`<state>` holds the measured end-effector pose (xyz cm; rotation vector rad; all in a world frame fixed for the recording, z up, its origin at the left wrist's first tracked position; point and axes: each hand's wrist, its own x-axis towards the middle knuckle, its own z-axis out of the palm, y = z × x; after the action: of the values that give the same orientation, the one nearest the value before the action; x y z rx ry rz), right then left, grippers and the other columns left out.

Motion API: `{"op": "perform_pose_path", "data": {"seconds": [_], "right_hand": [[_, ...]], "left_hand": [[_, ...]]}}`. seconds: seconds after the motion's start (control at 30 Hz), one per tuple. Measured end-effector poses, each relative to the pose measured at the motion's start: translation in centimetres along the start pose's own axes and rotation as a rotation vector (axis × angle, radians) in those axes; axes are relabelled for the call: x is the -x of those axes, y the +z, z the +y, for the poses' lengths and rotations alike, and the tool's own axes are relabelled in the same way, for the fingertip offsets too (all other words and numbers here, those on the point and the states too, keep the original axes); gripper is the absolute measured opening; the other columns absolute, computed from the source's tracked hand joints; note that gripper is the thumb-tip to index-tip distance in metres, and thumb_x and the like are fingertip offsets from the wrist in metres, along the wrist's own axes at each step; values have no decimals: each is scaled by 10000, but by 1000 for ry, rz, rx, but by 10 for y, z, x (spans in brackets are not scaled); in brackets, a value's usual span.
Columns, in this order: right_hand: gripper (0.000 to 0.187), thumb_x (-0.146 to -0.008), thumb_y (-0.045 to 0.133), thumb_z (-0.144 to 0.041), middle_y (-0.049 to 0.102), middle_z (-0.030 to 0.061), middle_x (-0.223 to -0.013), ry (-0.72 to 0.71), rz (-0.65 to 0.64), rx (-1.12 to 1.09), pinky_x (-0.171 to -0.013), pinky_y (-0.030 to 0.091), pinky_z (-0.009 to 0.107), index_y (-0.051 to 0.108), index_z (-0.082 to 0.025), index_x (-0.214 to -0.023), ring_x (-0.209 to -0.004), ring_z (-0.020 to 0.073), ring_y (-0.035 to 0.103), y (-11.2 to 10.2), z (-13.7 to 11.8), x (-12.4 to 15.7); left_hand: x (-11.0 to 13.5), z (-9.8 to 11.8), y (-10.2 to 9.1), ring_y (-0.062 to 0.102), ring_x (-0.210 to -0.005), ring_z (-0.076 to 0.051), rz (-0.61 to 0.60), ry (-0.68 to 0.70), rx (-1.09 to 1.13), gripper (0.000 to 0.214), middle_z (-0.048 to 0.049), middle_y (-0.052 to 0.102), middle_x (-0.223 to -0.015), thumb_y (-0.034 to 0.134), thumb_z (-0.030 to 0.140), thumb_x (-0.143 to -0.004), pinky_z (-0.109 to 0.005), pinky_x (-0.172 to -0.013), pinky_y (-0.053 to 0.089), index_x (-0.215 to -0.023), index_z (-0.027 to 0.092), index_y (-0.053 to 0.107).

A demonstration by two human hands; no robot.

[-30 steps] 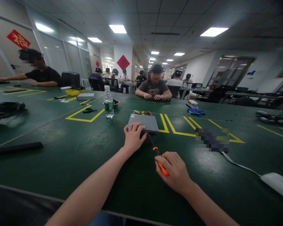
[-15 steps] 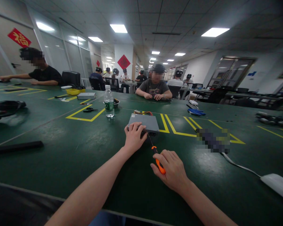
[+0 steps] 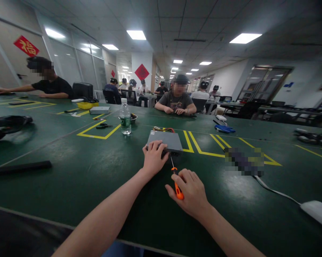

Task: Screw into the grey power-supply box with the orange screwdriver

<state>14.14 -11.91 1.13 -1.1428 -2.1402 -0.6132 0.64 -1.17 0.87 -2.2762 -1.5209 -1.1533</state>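
A grey metal computer power supply (image 3: 167, 140) lies on the green table, its bundle of coloured cables (image 3: 163, 130) at the far side. My left hand (image 3: 154, 158) grips its near left corner, fingers over the top and thumb at the near face. In my right hand (image 3: 189, 189) is an orange and black screwdriver (image 3: 179, 191), held by the handle. Its thin shaft points away from me, with the tip at the near face of the power supply. Whether the tip sits in a screw is too small to tell.
A water bottle (image 3: 126, 119) stands left of the power supply, with a bowl (image 3: 133, 118) behind it. To the right lie a blurred-out dark object (image 3: 243, 161), a white cable and a white power block (image 3: 316, 214). A black bar (image 3: 21, 167) rests at left. A person (image 3: 176, 98) sits opposite.
The screwdriver's handle has swung slightly left and stands straighter toward me. My right thumb has moved away from the handle. My left hand keeps its hold on the power supply.
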Motion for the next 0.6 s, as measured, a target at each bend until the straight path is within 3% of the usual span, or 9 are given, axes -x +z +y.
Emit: {"op": "perform_pose_path", "data": {"seconds": [0.07, 0.17, 0.33, 0.6], "right_hand": [[256, -833, 487, -382, 526, 38, -735, 34, 7, -29, -600, 336, 270, 558, -144, -894, -639, 143, 459, 1, 2, 1], [211, -843, 469, -292, 558, 39, -736, 62, 60, -63, -596, 353, 262, 522, -111, -937, -606, 130, 474, 3, 3, 3], [120, -777, 483, -180, 502, 38, -739, -11, 11, -89, -615, 351, 271, 565, -154, -861, -659, 147, 452, 2, 2, 4], [199, -832, 472, -288, 523, 50, -763, 7, 29, -109, -614, 349, 286, 546, -140, -944, -669, 156, 463, -4, 2, 2]], "left_hand": [[0, 0, 0, 375, -1161, -238, -1, -1, -1, 256, -11, 494, -1241, 539, 347, -798, -440, -900, 294, -1048, 300, 518], [0, 0, 0, 378, -1157, -243, -2, 5, 2, 253, -15, 495, -1240, 533, 349, -800, -445, -900, 290, -1047, 301, 519], [0, 0, 0, 369, -1166, -245, -1, 0, 1, 257, -20, 490, -1245, 535, 350, -797, -445, -903, 287, -1048, 295, 518], [1, 0, 1, 369, -1166, -242, 7, 6, 5, 252, -18, 489, -1248, 533, 348, -798, -447, -903, 285, -1043, 291, 515]]}}
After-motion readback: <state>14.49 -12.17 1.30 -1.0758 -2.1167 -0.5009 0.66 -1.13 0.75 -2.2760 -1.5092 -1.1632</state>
